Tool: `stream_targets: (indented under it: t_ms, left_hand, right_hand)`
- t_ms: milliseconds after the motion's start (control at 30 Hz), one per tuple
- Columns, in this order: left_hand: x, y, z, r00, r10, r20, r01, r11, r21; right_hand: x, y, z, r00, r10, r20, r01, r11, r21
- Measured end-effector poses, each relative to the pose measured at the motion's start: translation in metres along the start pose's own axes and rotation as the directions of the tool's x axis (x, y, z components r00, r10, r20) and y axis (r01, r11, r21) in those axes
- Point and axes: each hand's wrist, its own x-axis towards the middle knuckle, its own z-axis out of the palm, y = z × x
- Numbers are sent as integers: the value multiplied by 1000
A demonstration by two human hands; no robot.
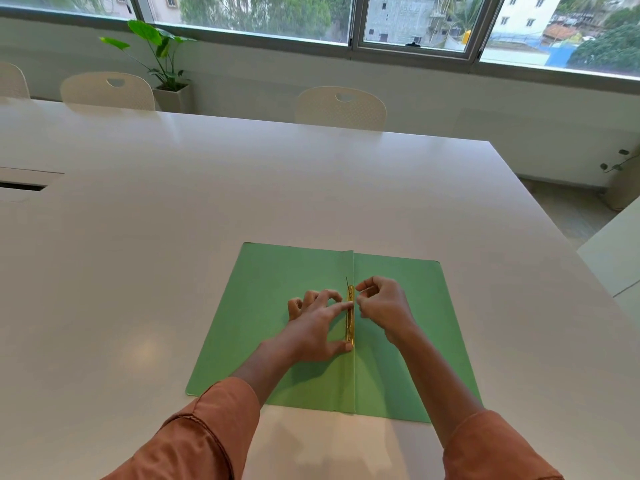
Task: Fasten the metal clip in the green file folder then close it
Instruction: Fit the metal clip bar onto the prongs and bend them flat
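A green file folder (pixel 263 306) lies open and flat on the white table (pixel 173 237), its spine fold running away from me. Along that fold sits the gold metal clip (pixel 350 323), with a thin prong standing up at its far end. My left hand (pixel 317 327) rests on the left flap, forefinger and thumb pressing on the clip's bar. My right hand (pixel 381 303) is on the right side of the fold, fingertips pinched at the clip's far end near the upright prong.
White chairs (pixel 341 107) stand along the table's far edge, with a potted plant (pixel 162 64) behind them under the windows. A cable slot (pixel 20 186) is set in the table at far left. The table's right edge drops to the floor.
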Motion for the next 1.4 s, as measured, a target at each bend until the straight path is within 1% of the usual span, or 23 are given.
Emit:
stream_targets:
  t_ms: [67, 133, 267, 400, 600, 700, 967, 1100, 1200, 1400]
  left_hand:
    - [1, 3, -2, 1000, -8, 8, 7, 997, 75]
    - [1, 5, -4, 1000, -6, 19, 3, 992, 124]
    - [2, 6, -6, 999, -3, 32, -3, 983, 185]
    - [3, 6, -8, 999, -6, 45, -3, 978, 211]
    - [2, 8, -4, 999, -14, 41, 4, 974, 228]
    - [2, 7, -3, 997, -36, 63, 19, 969, 247]
    - [6, 14, -5, 989, -47, 138, 1, 948, 319]
    - [6, 14, -7, 987, -50, 154, -2, 947, 322]
    - [7, 14, -9, 985, -50, 163, -4, 949, 316]
    - [7, 15, -11, 984, -50, 170, -6, 950, 313]
  right_hand:
    - [5, -6, 2, 996, -86, -9, 86, 995, -45]
    - [8, -12, 6, 989, -145, 42, 147, 986, -76]
    - [16, -12, 11, 978, -201, 52, 206, 970, -131]
    - [22, -3, 7, 984, -172, 41, 176, 978, -114]
    - [25, 6, -3, 998, -60, -14, 62, 994, 93]
    - [28, 5, -4, 999, -34, -4, 35, 993, 114]
    - [45, -6, -3, 997, -18, 75, 22, 999, -47]
    - [50, -9, -2, 995, -48, 85, 57, 993, -106]
    - [52, -11, -1, 993, -94, 75, 107, 975, -193]
    - [55, -16, 1, 989, -118, 90, 136, 963, -233]
